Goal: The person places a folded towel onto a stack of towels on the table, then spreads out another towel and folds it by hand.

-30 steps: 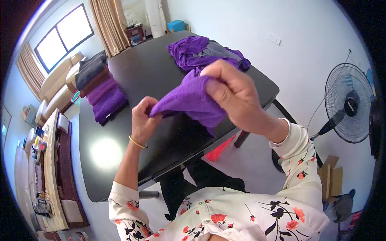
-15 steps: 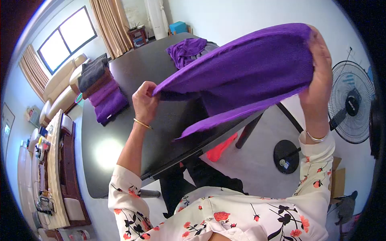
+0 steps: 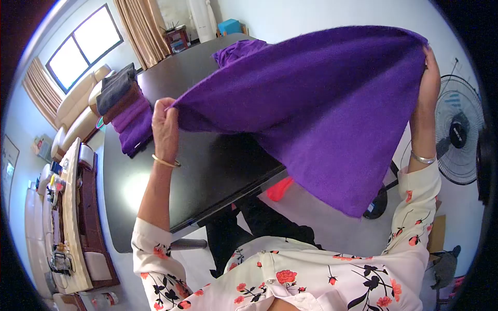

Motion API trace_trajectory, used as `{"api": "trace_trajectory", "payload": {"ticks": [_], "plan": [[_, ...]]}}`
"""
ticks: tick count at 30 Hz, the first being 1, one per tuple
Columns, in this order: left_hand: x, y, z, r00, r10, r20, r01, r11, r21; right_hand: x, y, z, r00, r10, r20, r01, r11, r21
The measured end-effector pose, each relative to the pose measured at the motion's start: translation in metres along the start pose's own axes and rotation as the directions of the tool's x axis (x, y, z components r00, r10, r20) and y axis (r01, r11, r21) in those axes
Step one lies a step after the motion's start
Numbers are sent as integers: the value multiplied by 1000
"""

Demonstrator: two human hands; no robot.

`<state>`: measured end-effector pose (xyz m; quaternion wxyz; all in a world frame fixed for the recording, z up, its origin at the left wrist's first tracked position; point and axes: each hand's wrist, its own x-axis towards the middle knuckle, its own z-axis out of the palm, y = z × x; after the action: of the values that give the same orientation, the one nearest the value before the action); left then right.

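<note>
We see a plain purple towel [image 3: 321,109], a black counter [image 3: 207,160], tan curtains [image 3: 142,33], a white blouse [image 3: 311,274] with coral-and-black florals.

the black table [image 3: 218,160] bears 1 cloth stack [image 3: 123,106] and rumpled purple cloth [image 3: 237,51].

purple cloth [image 3: 321,103]: spread wider | hands [image 3: 429,80]: farther apart | rear heap [image 3: 236,52]: more hidden

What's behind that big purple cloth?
Behind the purple cloth, some crumpled purple fabric peeks out on the black table. The cloth covers part of the table, so I can't tell what else is there.
</note>
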<state>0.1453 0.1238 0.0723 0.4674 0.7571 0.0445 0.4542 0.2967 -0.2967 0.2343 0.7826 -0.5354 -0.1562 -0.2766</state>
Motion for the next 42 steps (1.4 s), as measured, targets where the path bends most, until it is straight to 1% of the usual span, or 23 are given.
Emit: {"api": "trace_trajectory", "payload": {"ticks": [3,4,6,7,8,9,11,12,13,14,15,18,21,23,24,25,27,32,33,35,37,39,42], "plan": [[3,60,-4,984,-52,169,99,954,-281,48,31,-15,998,-58,-17,57,997,-51],[8,73,-10,984,-57,168,103,955,-279,54,40,-13,998,-54,-15,53,997,-52],[15,89,-27,891,-120,438,324,844,-427,62,58,-6,994,108,-21,-109,992,-60],[17,87,-34,893,-123,434,323,846,-425,65,68,-3,994,110,-16,-111,992,-57],[23,83,-43,875,-116,470,330,852,-405,68,81,2,973,229,28,-228,973,-38],[29,78,-49,856,-109,506,337,860,-384,70,97,6,936,344,74,-343,939,-25],[40,56,-54,865,-188,465,359,879,-314,69,137,11,878,415,240,-428,904,3],[47,26,-61,886,-235,399,276,960,-48,70,164,19,872,437,221,-445,895,-11],[50,-6,-69,910,-261,321,192,954,230,73,194,22,876,430,216,-420,903,-96],[51,-37,-78,920,-251,300,133,922,363,23,169,34,893,251,374,-238,968,-83],[47,-67,-86,930,-238,280,74,868,491,41,211,36,860,363,359,-370,928,-52],[16,-92,-100,881,-372,292,212,862,460,8,225,53,852,344,395,-339,937,-83],[-9,-91,-116,808,-513,290,354,816,457,-15,234,60,745,409,527,-418,902,-108],[-21,-103,-133,814,-508,283,256,750,610,-18,224,61,655,540,528,-405,841,-358],[-26,-99,-140,845,-465,266,182,716,674,-22,229,63,674,519,525,-419,855,-307],[-30,-88,-142,843,-473,256,193,710,677,-23,231,64,665,523,533,-421,852,-310],[-33,-70,-143,779,-585,227,204,579,790,-26,225,67,629,533,565,-379,846,-375],[-34,-74,-139,725,-611,317,166,603,781,-58,219,84,495,581,646,-390,813,-432],[-34,-76,-136,712,-619,332,160,603,781,-66,215,87,498,581,643,-385,813,-437],[-36,-70,-130,721,-611,326,166,609,775,-87,204,95,401,598,694,-319,801,-506],[-36,-54,-124,731,-604,317,171,613,772,-106,203,101,346,626,699,-364,776,-515],[-39,-36,-117,691,-649,319,40,475,879,-122,203,101,343,617,708,-339,785,-519],[-44,-40,-120,696,-636,333,65,518,853,-139,215,100,262,600,756,-294,796,-529]]}}
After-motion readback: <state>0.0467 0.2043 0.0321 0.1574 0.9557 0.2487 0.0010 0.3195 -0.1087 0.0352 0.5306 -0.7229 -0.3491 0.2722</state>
